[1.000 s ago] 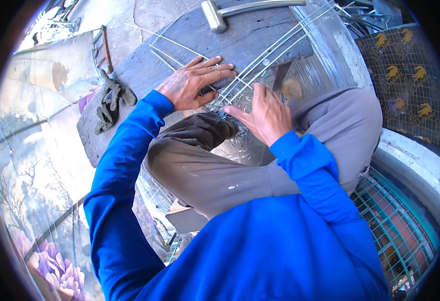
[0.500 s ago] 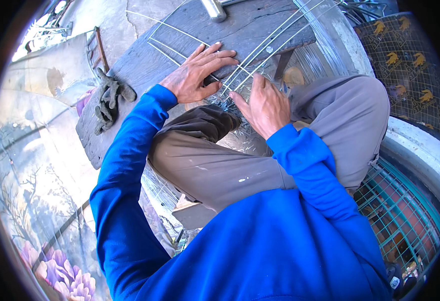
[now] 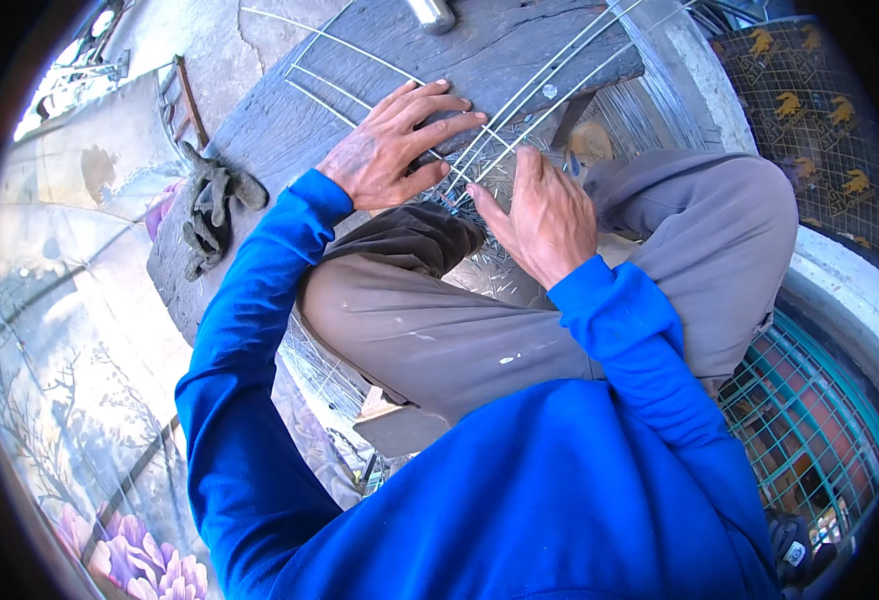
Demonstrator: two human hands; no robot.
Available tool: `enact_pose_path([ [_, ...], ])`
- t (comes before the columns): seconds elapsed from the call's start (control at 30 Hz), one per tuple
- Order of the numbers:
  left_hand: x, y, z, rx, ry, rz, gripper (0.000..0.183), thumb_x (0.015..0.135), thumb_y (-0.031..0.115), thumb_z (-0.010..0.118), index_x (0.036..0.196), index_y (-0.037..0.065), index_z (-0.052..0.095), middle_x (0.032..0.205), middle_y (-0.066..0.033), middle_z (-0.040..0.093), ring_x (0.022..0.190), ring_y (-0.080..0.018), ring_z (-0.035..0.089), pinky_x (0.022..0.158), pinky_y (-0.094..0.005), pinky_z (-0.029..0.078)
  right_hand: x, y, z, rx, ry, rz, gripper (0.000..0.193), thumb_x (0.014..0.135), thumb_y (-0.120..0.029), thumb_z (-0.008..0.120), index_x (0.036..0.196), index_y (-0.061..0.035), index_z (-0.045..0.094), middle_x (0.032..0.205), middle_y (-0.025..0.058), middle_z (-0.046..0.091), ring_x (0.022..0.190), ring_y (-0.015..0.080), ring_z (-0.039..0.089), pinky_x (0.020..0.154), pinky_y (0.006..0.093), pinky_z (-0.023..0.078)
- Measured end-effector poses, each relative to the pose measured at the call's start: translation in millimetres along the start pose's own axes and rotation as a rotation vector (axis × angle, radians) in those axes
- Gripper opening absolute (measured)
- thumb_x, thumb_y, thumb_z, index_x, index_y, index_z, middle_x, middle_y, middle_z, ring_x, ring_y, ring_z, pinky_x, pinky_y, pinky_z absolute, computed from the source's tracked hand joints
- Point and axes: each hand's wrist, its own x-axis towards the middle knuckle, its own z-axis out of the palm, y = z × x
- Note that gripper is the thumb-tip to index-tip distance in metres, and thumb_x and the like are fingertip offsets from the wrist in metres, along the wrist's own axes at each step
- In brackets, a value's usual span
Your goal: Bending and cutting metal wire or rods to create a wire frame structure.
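Along the near edge of the dark, weathered wooden worktop (image 3: 439, 62), a thin, pale silver metal wire frame (image 3: 499, 140) is lying under and between the bare hands, its long strands running out past the worktop's right corner and others stretching over its far left part. The crossing of the strands is sitting at or just past the near edge, above a scatter of small, shiny wire clippings (image 3: 489, 250).

The frame is probably weighing very little, and its strands are looking springy rather than soft: likely stiff over short spans, whippy at the long free ends, smooth enough to be rolling under a light touch, and hardly fragile. The crossing, close to the joints, is seeming the best place for taking hold, since a grip far out would be letting the rest swing.

The left hand (image 3: 389, 145) is resting palm down, its fingers loosely spread over the left strands, the index fingertip reaching close to the crossing. The right hand (image 3: 547, 215) is holding thumb and index finger well apart, with wire passing between them; the thumb tip is lying just beside the crossing. Whether either fingertip is pressing on the wire, I cannot tell.
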Motion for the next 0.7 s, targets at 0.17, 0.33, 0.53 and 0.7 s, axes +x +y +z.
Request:
enact_pose_path([
  [0.17, -3, 3, 3, 0.04, 0.02, -0.004, 0.062, 0.097, 0.026, 0.061, 0.157, 0.022, 0.049, 0.152, -0.0135, 0.051, 0.152, -0.0374, 0.038, 0.13, -0.0573, 0.021, 0, -5, 3, 0.003, -0.03, 0.039, 0.05, 0.091, -0.042, 0.078, 0.106, -0.0014, 0.053, 0.094, 0.0201, 0.069, 0.088, 0.0371, 0.071, 0.077, 0.0477, 0.057],
  [0.33, -5, 3, 8, 0.165, 0.049, -0.006, 0.063, 0.095, 0.029, 0.056, 0.157, 0.022, 0.049, 0.148, -0.0133, 0.052, 0.149, -0.0351, 0.041, 0.13, -0.0592, 0.021, 1, -5, 3, 0.013, -0.019, 0.042, 0.05, 0.09, -0.041, 0.079, 0.105, -0.0011, 0.053, 0.089, 0.0214, 0.068, 0.083, 0.0386, 0.071, 0.074, 0.0483, 0.057],
  [0.53, -3, 1, 13, 0.17, 0.148, 0.034, 0.061, 0.088, 0.027, 0.06, 0.149, 0.022, 0.054, 0.141, -0.0092, 0.056, 0.144, -0.029, 0.047, 0.129, -0.0586, 0.025, -1, 1, 7, 0.104, -0.049, 0.054, 0.054, 0.09, -0.04, 0.083, 0.112, 0.0, 0.054, 0.092, 0.0209, 0.07, 0.081, 0.0413, 0.071, 0.071, 0.0512, 0.056],
  [0.7, -3, 1, 12, 0.136, 0.15, 0.035, 0.059, 0.088, 0.027, 0.063, 0.147, 0.02, 0.055, 0.141, -0.0091, 0.057, 0.144, -0.0288, 0.048, 0.129, -0.0578, 0.026, -2, 5, 10, 0.138, -0.061, 0.047, 0.052, 0.092, -0.039, 0.082, 0.114, -0.0013, 0.054, 0.094, 0.0193, 0.073, 0.081, 0.0407, 0.073, 0.07, 0.0514, 0.057],
])
